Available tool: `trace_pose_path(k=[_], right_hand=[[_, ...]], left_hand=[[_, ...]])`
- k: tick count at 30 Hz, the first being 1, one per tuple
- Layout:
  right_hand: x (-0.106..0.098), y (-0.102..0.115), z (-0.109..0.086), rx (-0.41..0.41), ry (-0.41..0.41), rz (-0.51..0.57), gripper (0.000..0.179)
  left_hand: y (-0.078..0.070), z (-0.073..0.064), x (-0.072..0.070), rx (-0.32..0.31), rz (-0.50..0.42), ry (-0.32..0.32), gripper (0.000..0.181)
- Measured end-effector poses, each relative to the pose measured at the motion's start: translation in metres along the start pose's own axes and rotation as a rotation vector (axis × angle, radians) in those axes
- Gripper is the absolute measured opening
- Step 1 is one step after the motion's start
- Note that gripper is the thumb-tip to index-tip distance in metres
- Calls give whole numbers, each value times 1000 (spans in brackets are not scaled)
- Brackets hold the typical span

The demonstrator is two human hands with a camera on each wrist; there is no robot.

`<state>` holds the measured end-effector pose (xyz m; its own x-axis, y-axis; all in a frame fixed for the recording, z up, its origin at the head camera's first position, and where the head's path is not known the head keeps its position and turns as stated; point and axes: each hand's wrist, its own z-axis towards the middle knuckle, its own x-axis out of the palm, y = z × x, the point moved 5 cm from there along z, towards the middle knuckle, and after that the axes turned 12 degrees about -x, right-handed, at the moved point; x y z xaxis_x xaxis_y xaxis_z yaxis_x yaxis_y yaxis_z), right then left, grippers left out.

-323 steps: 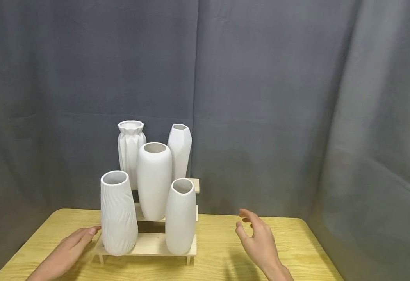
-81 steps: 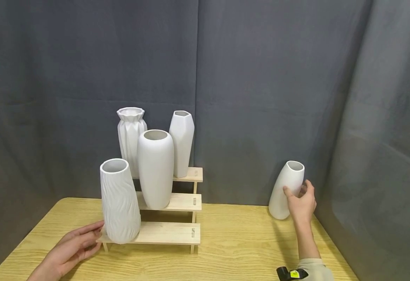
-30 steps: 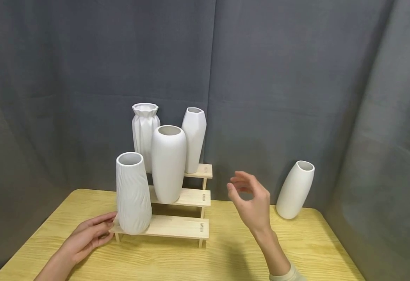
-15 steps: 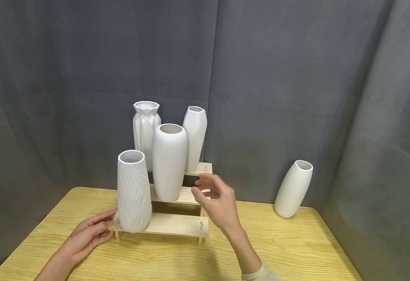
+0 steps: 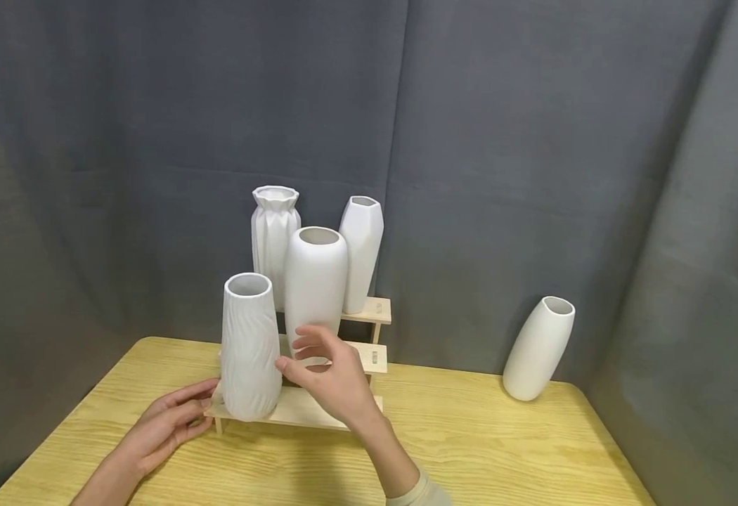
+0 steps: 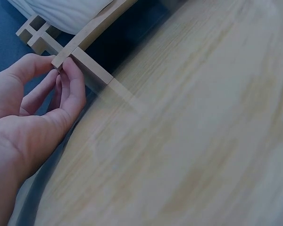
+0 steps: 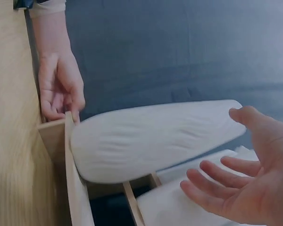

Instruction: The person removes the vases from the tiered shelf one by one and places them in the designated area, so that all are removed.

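Note:
My left hand (image 5: 165, 425) pinches the left end of the bottom shelf on a three-tier wooden stand (image 5: 296, 407). The left wrist view shows thumb and fingers about the shelf corner (image 6: 68, 54). A white vase with a rippled surface (image 5: 250, 351) stands upright at that end. My right hand (image 5: 337, 383) reaches in front of the stand, fingers curved and apart, holding nothing. Its thumb is close to the rippled vase; whether it touches I cannot tell. Behind the hand, a smooth white vase (image 5: 316, 281) stands on the middle shelf, its lower part partly hidden.
On the top shelf stand a pleated white vase (image 5: 274, 242) and a faceted white vase (image 5: 363, 246). Another smooth vase (image 5: 538, 351) stands on the wooden table (image 5: 470, 450) at the right rear. Grey curtains (image 5: 502, 176) rise behind and at the sides.
The smooth vase from the bottom shelf's right was carried to the table's right rear and released. My right hand has since moved left to the rippled vase. My left hand keeps to the stand's left end.

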<state>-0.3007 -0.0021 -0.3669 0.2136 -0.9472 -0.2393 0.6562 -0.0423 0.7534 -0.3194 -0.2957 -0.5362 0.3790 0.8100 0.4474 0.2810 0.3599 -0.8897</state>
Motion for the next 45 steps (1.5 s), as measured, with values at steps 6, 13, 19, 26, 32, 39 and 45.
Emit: trace_pose_path(k=[6, 13, 19, 26, 32, 39, 45], right_hand=[[15, -9, -1, 90, 20, -89, 58], [32, -20, 0, 107, 71, -134, 71], [41, -25, 1, 114, 60, -90, 80], [47, -35, 0, 101, 42, -23, 77], [53, -44, -1, 95, 23, 52, 75], [61, -55, -5, 92, 21, 131, 73], [65, -67, -7, 120, 28, 101, 78]], left_hand=[[2, 3, -1, -5, 22, -23, 41], [2, 2, -4, 4, 8, -15, 41], [2, 3, -4, -3, 3, -7, 41], [3, 3, -3, -1, 6, -14, 42], [3, 2, -7, -7, 16, -29, 42], [2, 1, -3, -9, 5, 7, 42], [2, 2, -3, -12, -28, 39, 44]])
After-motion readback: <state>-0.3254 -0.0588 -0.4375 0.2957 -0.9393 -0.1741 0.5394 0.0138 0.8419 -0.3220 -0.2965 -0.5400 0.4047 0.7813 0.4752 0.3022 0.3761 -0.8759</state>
